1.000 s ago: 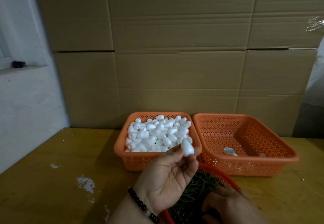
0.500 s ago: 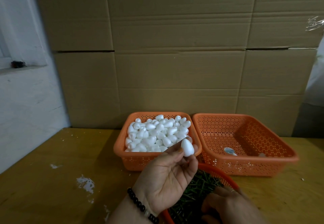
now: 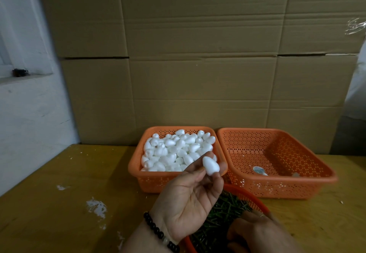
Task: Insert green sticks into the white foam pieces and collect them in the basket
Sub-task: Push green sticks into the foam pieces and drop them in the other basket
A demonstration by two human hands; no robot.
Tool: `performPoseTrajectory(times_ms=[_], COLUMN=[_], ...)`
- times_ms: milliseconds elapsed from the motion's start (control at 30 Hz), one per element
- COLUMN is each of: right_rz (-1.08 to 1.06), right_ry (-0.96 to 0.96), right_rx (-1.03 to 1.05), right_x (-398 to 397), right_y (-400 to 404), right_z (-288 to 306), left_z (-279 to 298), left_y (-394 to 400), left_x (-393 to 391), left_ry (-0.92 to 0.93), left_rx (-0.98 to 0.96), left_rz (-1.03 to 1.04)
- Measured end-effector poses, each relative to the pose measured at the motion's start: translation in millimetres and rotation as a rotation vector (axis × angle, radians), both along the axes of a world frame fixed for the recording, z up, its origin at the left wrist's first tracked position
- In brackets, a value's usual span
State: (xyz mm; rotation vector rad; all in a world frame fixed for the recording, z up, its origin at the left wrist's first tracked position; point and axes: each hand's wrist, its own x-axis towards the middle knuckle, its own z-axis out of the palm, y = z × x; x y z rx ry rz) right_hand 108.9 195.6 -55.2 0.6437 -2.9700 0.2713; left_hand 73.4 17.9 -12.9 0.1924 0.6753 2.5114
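My left hand, palm up with a black bead bracelet at the wrist, pinches one white egg-shaped foam piece between thumb and fingertips. Behind it an orange basket is heaped with several white foam pieces. To its right stands a second orange basket, nearly bare, with a small round sticker and a scrap on its floor. Close to me, a round orange basket holds a pile of green sticks. My right hand reaches down into those sticks with fingers curled; what they grip is hidden.
The baskets sit on a yellow wooden table with white paint chips. A wall of stacked cardboard boxes rises right behind the baskets. A white wall bounds the left side.
My left hand has turned the foam piece slightly and lowered it a little. My right hand stays among the green sticks.
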Motion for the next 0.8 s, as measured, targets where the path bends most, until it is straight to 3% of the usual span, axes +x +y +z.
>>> performPoseTrajectory(times_ms=[567,800], right_rz=[0.012,0.009], right_ry=[-0.012,-0.018], right_rx=[0.012,0.009], right_x=[-0.2,-0.3], right_y=[0.5,0.0], right_z=[1.1,2.0], left_z=[0.3,0.8], left_y=[2.1,6.6], left_x=[1.3,4.0], left_ry=[0.047,0.094], left_rx=[-0.03,-0.131], left_rz=[0.003,0.081])
